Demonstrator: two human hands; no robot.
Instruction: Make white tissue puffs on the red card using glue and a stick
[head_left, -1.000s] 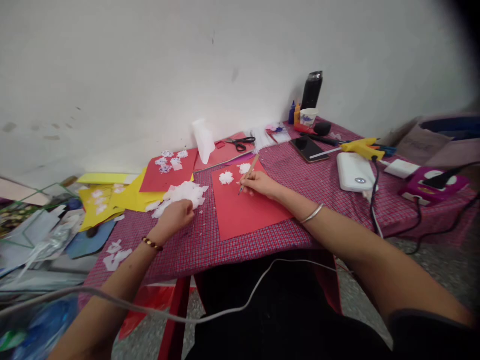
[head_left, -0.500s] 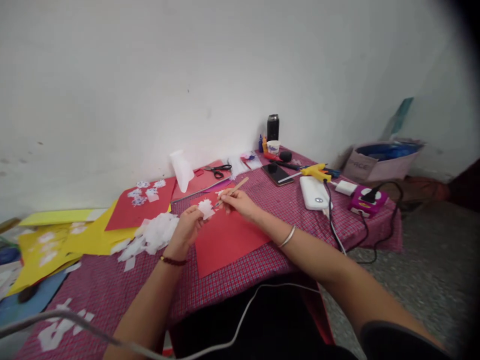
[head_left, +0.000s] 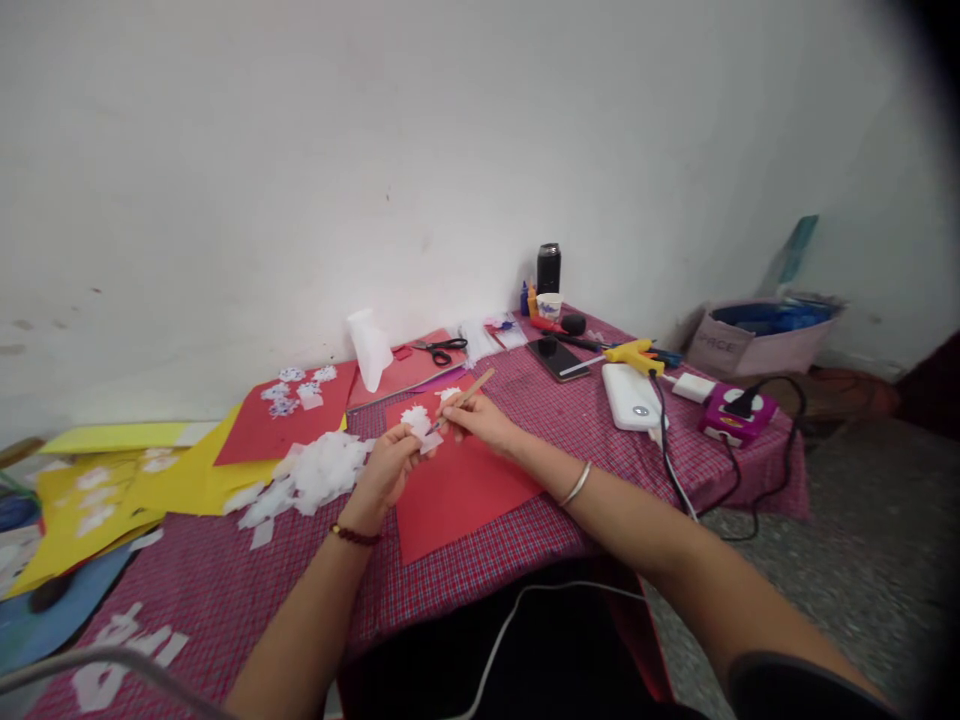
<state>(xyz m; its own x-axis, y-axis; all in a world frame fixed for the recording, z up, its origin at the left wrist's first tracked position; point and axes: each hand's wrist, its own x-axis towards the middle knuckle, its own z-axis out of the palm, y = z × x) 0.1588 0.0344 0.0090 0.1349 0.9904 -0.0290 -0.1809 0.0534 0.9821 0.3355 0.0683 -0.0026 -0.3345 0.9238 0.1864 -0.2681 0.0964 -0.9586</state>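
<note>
My left hand is closed, its fingertips pinching a white frilly paper flower with a small flat white paper piece at its edge. My right hand grips a slim stick-like tool with a light wooden handle. The tool's thin darker tip points at the paper in my left hand; whether it touches cannot be made out. Both hands are above a red sheet. Another small white flower lies on that sheet, just beyond my right fingers.
White paper pieces are heaped left of the red sheet. Blue-speckled flowers lie on another red sheet. Scissors, a phone, a yellow glue gun, a white power bank and a purple adapter with cords stand farther off.
The white paper has turned in my left fingers, and its flat piece now shows more. Both hands stay close together, and the view has shifted slightly.
</note>
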